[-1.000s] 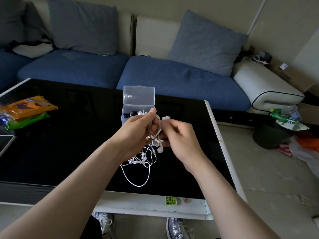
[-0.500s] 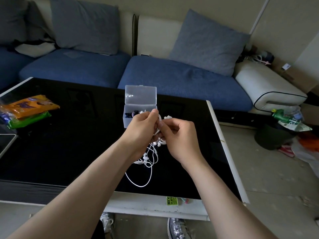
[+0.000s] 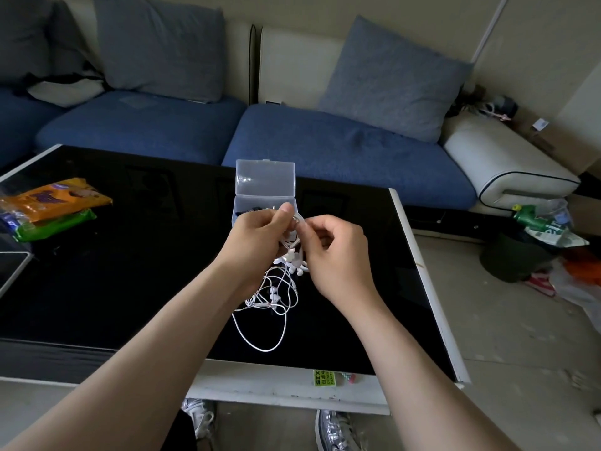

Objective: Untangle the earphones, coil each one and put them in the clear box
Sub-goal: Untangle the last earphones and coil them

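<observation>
Requesting the orientation of the earphones (image 3: 282,289). (INSPECTOR)

Long axis runs far to near. The top of the tangle is held up between both hands, and the cords trail down toward the near edge of the table (image 3: 130,271), ending in one wide loop. Whether that loop rests on the surface cannot be told. (OBSERVER)

State the grip. (INSPECTOR)

The left hand (image 3: 257,242) pinches the cord between thumb and fingers at the top of the tangle. The right hand (image 3: 336,252) pinches the same strand just beside it with thumb and forefinger, its other fingers curled in. The two hands nearly touch. (OBSERVER)

Locate the clear box (image 3: 265,180). (INSPECTOR)

It stands on the table just beyond the left hand, with its lid up and dark items inside. (OBSERVER)

Describe the surface and the room. (INSPECTOR)

The tabletop is glossy black with a white rim. Orange and green snack packets (image 3: 52,206) lie at the far left. A blue sofa (image 3: 341,148) with grey-blue cushions runs along the far side. A dark bin (image 3: 510,258) stands on the floor to the right. (OBSERVER)

Describe the appearance of the earphones. (INSPECTOR)

The cord is thin and white. Several white buds cluster just below the hands, above a knot of overlapping loops. (OBSERVER)
</observation>
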